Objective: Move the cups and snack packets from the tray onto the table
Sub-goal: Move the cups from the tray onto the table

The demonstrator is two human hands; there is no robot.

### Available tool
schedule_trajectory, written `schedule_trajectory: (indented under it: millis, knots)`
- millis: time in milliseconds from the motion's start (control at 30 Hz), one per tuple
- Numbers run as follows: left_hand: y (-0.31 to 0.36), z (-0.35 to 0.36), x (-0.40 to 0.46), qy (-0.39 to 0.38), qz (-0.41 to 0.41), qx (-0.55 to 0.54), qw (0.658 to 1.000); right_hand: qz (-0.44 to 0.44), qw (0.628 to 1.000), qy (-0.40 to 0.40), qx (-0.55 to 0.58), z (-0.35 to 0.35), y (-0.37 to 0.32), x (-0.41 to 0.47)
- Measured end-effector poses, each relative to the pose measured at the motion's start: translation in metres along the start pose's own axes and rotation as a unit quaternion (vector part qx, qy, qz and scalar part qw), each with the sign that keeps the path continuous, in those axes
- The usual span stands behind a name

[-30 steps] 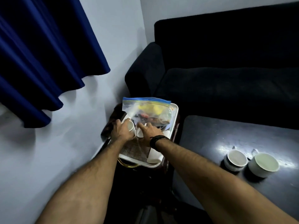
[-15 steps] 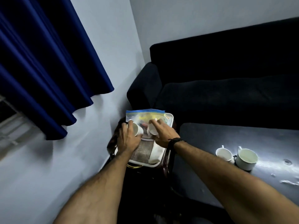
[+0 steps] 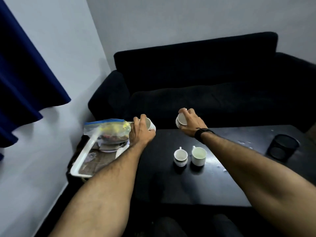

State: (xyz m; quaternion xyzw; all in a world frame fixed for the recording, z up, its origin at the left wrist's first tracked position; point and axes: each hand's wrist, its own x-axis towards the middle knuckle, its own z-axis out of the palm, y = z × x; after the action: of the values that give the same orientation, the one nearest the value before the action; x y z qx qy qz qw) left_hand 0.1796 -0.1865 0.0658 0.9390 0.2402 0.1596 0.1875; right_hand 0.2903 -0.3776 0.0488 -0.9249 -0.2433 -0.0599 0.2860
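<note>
My left hand (image 3: 141,132) grips a white cup (image 3: 150,125) just past the tray's right edge, over the left end of the dark table (image 3: 171,182). A second white cup (image 3: 181,120) is held in my right hand (image 3: 191,124), in the air above the table's far edge. Two white cups (image 3: 180,157) (image 3: 198,155) stand side by side on the table. The white tray (image 3: 85,151) lies at the left and carries a clear zip bag of snack packets (image 3: 109,131) at its far end.
A dark sofa (image 3: 205,82) runs behind the table. A black mesh basket (image 3: 283,148) sits on the table's right side. A blue curtain (image 3: 25,74) hangs along the white wall on the left.
Both hands have lifted a cup each off the tray and swung right, towards the table. The view has turned right with them.
</note>
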Motion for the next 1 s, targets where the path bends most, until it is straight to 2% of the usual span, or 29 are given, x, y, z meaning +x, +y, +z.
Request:
schedule_trajectory:
  millis: [167, 400, 767, 1000]
  knots:
    - [0.035, 0.053, 0.016, -0.043, 0.02, 0.011, 0.999, 0.048, 0.999, -0.012, -0.023, -0.006, 0.062, 0.015]
    - [0.053, 0.128, 0.035, -0.045, 0.003, -0.019, 0.999, 0.076, 0.993, -0.084, -0.029, 0.041, 0.114, 0.035]
    - [0.04, 0.198, 0.05, -0.125, 0.013, -0.006, 0.992, 0.082, 0.977, -0.191, -0.052, 0.11, 0.141, 0.045]
    - [0.042, 0.217, 0.043, -0.147, 0.016, -0.007, 0.989, 0.092, 0.973, -0.208, -0.041, 0.116, 0.148, 0.043]
